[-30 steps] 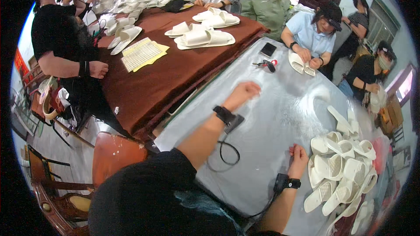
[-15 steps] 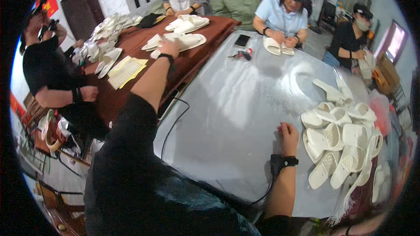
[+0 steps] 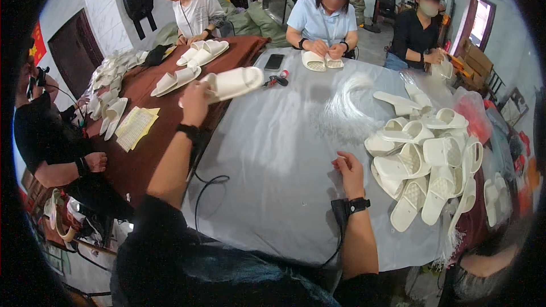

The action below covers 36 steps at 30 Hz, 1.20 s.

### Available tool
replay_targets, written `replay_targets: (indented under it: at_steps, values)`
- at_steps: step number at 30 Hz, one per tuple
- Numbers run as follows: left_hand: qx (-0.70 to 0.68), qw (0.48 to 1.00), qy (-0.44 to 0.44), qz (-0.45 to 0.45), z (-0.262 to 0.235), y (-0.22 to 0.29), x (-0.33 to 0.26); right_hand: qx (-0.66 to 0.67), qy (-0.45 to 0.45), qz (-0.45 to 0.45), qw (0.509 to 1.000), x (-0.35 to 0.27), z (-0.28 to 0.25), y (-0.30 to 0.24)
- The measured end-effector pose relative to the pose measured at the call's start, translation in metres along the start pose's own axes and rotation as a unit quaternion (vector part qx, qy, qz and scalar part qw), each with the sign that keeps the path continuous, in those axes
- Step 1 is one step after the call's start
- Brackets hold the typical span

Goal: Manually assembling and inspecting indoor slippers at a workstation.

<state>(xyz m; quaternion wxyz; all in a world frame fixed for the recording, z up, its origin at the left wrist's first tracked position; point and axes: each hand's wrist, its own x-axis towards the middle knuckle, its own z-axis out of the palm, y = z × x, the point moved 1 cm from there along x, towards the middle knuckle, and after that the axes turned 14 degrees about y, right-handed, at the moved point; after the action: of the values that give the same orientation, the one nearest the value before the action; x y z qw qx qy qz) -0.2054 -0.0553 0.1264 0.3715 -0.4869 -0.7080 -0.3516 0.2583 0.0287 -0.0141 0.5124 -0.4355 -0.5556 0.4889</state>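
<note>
My left hand (image 3: 195,104) is closed around the near end of a white slipper (image 3: 238,82), lifted above the seam between the brown-covered table and the grey one. Beside that hand, another white slipper (image 3: 175,81) lies on the brown cloth, with a pair of white slippers (image 3: 202,53) farther back. Over the grey table my right hand (image 3: 348,171) holds nothing, its fingers apart and slightly bent. Just to its right spreads a heap of white slippers (image 3: 432,165), several of them overlapping.
On the grey table (image 3: 267,176) lie a phone (image 3: 274,62), keys (image 3: 276,81) and a black cable (image 3: 211,181). White threads (image 3: 352,99) fan out near the heap. Yellow paper sheets (image 3: 136,128) rest on the brown cloth (image 3: 165,115). Co-workers stand or sit around both tables; one handles white slippers (image 3: 314,61) across from me.
My left hand has picked up one slipper from the brown cloth and carried it toward the grey table. The view has shifted, and my right hand's fingers have spread.
</note>
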Motion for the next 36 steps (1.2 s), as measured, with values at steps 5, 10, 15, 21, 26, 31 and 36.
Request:
replay_targets:
  at_steps: [5, 10, 15, 21, 26, 31, 36]
  values:
    - [-0.184, 0.981, -0.055, 0.005, -0.008, 0.108, -0.048, 0.159, -0.062, 0.011, 0.985, -0.022, 0.015, -0.025]
    - [-0.239, 0.963, -0.104, 0.067, -0.016, 0.186, -0.1, 0.277, -0.099, 0.055, 0.954, -0.03, 0.032, -0.031]
    - [-0.242, 0.957, -0.132, 0.093, -0.019, 0.202, -0.115, 0.271, 0.023, 0.092, 0.958, -0.021, 0.027, -0.023]
    - [-0.258, 0.952, -0.145, 0.081, -0.02, 0.181, -0.104, 0.248, 0.079, 0.068, 0.963, -0.014, 0.023, -0.021]
    - [-0.236, 0.959, -0.13, 0.09, -0.025, 0.148, -0.1, 0.196, 0.357, 0.053, 0.912, -0.004, -0.024, -0.038]
    - [-0.245, 0.94, -0.159, 0.176, -0.024, 0.131, -0.103, 0.142, 0.362, -0.131, 0.912, -0.02, -0.044, -0.085]
    - [-0.308, 0.88, -0.187, 0.31, -0.018, 0.164, -0.11, 0.01, 0.433, -0.263, 0.862, -0.053, -0.082, -0.131]
